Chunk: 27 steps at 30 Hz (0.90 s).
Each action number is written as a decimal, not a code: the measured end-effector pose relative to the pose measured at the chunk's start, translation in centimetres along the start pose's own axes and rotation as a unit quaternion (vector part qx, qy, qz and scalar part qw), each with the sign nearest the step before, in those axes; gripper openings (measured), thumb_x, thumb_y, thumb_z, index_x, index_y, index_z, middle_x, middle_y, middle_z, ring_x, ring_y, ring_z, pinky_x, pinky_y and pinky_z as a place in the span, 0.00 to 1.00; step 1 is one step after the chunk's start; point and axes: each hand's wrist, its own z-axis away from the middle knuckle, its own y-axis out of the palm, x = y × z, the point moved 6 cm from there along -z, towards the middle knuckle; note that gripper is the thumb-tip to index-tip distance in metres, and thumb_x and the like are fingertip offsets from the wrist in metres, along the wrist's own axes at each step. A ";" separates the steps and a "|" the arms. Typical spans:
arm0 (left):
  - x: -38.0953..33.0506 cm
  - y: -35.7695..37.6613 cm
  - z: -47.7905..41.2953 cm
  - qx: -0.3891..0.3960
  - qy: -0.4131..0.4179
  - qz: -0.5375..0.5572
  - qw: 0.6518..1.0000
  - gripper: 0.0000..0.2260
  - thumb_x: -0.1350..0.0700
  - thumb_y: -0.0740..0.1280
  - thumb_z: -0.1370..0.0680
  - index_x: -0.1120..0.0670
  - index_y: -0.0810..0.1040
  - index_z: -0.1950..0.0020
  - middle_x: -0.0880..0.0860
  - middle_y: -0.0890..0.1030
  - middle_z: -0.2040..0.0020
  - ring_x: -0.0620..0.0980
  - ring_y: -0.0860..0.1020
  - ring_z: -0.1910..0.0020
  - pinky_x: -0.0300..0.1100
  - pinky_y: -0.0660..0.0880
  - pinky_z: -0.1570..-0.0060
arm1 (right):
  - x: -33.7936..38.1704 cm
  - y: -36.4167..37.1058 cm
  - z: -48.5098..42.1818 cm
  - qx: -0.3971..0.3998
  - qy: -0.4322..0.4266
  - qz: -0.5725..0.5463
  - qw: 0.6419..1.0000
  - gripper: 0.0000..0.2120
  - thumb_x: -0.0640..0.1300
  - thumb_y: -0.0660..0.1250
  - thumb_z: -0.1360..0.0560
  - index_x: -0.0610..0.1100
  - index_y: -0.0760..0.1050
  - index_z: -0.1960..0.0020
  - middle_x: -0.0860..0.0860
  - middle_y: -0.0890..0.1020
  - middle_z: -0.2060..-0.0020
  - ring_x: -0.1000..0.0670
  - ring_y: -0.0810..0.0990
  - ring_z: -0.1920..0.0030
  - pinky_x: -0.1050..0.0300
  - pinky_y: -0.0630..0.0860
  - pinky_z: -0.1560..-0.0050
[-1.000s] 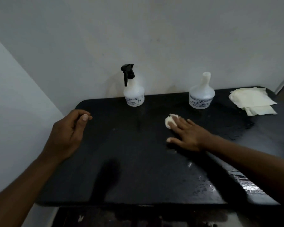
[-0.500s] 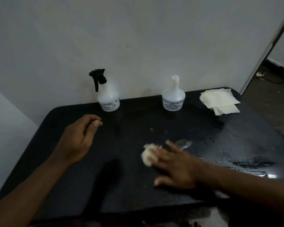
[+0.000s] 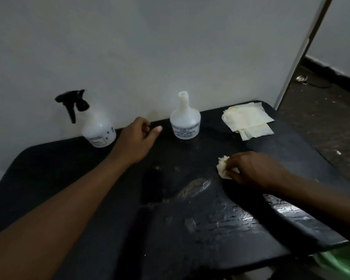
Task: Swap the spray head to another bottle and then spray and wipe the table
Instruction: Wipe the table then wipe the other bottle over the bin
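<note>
A white bottle with the black spray head [image 3: 98, 128] stands at the back left of the black table [image 3: 49, 168], against the wall. A second white bottle [image 3: 185, 121] with a bare open neck stands to its right. My right hand [image 3: 253, 168] presses a crumpled white tissue [image 3: 223, 168] onto the wet tabletop at the right. My left hand [image 3: 138, 141] hovers between the two bottles, fingers loosely curled, holding nothing.
A stack of folded pale tissues [image 3: 249, 121] lies at the table's back right corner. Wet streaks [image 3: 220, 215] shine on the front right of the table. A grey wall runs behind; a doorway and dirty floor [image 3: 321, 118] lie to the right.
My right hand has slid the tissue across the table to the right. My left hand has moved forward, toward the bottles. The camera has swung right.
</note>
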 end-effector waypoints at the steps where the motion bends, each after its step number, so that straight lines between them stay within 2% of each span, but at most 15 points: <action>1: -0.6 1.4 -1.3 0.003 -0.019 -0.002 1.000 0.22 0.42 0.66 0.24 0.57 0.72 0.38 0.55 0.78 0.44 0.54 0.78 0.45 0.44 0.73 0.50 | -0.4 0.0 0.1 0.012 -0.004 0.013 1.000 0.11 0.55 0.62 0.23 0.51 0.80 0.49 0.54 0.81 0.47 0.49 0.82 0.49 0.55 0.78 0.53; 4: -1.8 4.9 -4.4 -0.001 -0.070 0.021 0.997 0.39 0.37 0.71 0.30 0.58 0.64 0.28 0.58 0.72 0.31 0.56 0.73 0.35 0.45 0.70 0.43 | -1.4 -0.4 0.8 0.027 -0.028 0.027 0.999 0.10 0.53 0.62 0.22 0.49 0.78 0.50 0.53 0.80 0.49 0.49 0.81 0.50 0.57 0.72 0.58; 7: -2.2 7.3 -6.4 -0.014 -0.120 0.058 0.991 0.48 0.37 0.75 0.34 0.57 0.57 0.24 0.58 0.67 0.27 0.58 0.69 0.30 0.46 0.69 0.39 | -3.5 -0.6 2.1 0.044 -0.012 0.001 0.999 0.07 0.49 0.62 0.22 0.49 0.74 0.46 0.53 0.78 0.48 0.50 0.79 0.49 0.60 0.65 0.59; 10: -2.5 9.1 -7.2 -0.022 -0.125 0.058 0.990 0.51 0.36 0.76 0.37 0.56 0.55 0.23 0.59 0.67 0.28 0.58 0.68 0.30 0.50 0.69 0.37 | -5.7 -0.7 4.2 0.067 0.021 -0.027 0.997 0.07 0.50 0.63 0.23 0.50 0.70 0.46 0.55 0.75 0.52 0.52 0.79 0.49 0.62 0.63 0.60; 13: -2.7 10.2 -7.7 -0.038 -0.115 0.080 0.989 0.53 0.35 0.77 0.39 0.55 0.56 0.23 0.58 0.67 0.28 0.58 0.68 0.30 0.51 0.69 0.36 | -6.3 -0.2 7.5 0.094 0.007 -0.037 0.995 0.08 0.54 0.60 0.23 0.51 0.73 0.49 0.60 0.73 0.56 0.57 0.79 0.52 0.65 0.64 0.60; 15: -2.6 10.3 -8.0 -0.037 -0.101 0.079 0.991 0.53 0.33 0.76 0.40 0.54 0.58 0.24 0.58 0.69 0.29 0.58 0.70 0.32 0.52 0.70 0.36 | -5.4 -0.2 9.3 0.132 -0.017 -0.096 0.986 0.11 0.56 0.61 0.25 0.52 0.78 0.51 0.60 0.79 0.56 0.61 0.79 0.55 0.69 0.69 0.59; 17: -2.6 10.5 -7.9 -0.036 -0.074 0.071 0.994 0.52 0.29 0.75 0.45 0.53 0.65 0.28 0.57 0.74 0.35 0.57 0.74 0.37 0.53 0.75 0.40 | -5.0 -0.8 10.2 0.149 0.008 -0.188 0.971 0.07 0.53 0.66 0.27 0.54 0.81 0.52 0.60 0.83 0.57 0.62 0.81 0.57 0.69 0.75 0.59; 18: -2.6 10.5 -7.7 -0.037 -0.061 0.065 0.995 0.50 0.29 0.74 0.46 0.53 0.68 0.31 0.56 0.76 0.38 0.57 0.76 0.40 0.53 0.76 0.43 | -5.4 -1.4 9.9 0.109 0.019 -0.224 0.968 0.06 0.52 0.68 0.27 0.54 0.82 0.52 0.59 0.84 0.57 0.61 0.82 0.59 0.64 0.78 0.58; 20: -2.6 10.4 -7.3 -0.037 -0.042 0.048 0.997 0.46 0.31 0.74 0.45 0.54 0.71 0.34 0.57 0.78 0.42 0.57 0.78 0.44 0.52 0.77 0.48 | -6.9 -2.9 8.2 -0.029 0.030 -0.218 0.975 0.07 0.52 0.68 0.27 0.54 0.82 0.52 0.56 0.83 0.56 0.58 0.82 0.61 0.57 0.81 0.59; 22: -2.7 9.9 -7.0 -0.043 -0.030 0.038 0.998 0.42 0.35 0.75 0.43 0.54 0.71 0.35 0.57 0.78 0.42 0.57 0.78 0.45 0.49 0.76 0.50 | -8.3 -4.0 5.8 -0.127 0.039 -0.186 0.973 0.07 0.50 0.70 0.27 0.51 0.83 0.51 0.51 0.83 0.53 0.57 0.80 0.61 0.56 0.80 0.59; 24: -2.6 8.9 -6.7 -0.047 -0.016 0.033 0.998 0.39 0.38 0.77 0.40 0.54 0.71 0.34 0.56 0.77 0.42 0.56 0.77 0.45 0.47 0.74 0.52 | -8.9 -3.9 3.0 -0.163 0.035 -0.143 0.976 0.08 0.49 0.70 0.26 0.50 0.84 0.49 0.50 0.82 0.51 0.56 0.78 0.59 0.57 0.78 0.56; 27: -2.6 7.1 -5.9 -0.039 0.013 0.017 0.999 0.39 0.39 0.77 0.38 0.53 0.70 0.33 0.56 0.76 0.41 0.55 0.76 0.44 0.47 0.74 0.50 | -8.3 -1.7 -0.5 -0.144 0.026 -0.093 0.985 0.12 0.53 0.66 0.24 0.50 0.84 0.47 0.49 0.81 0.49 0.48 0.80 0.52 0.53 0.77 0.53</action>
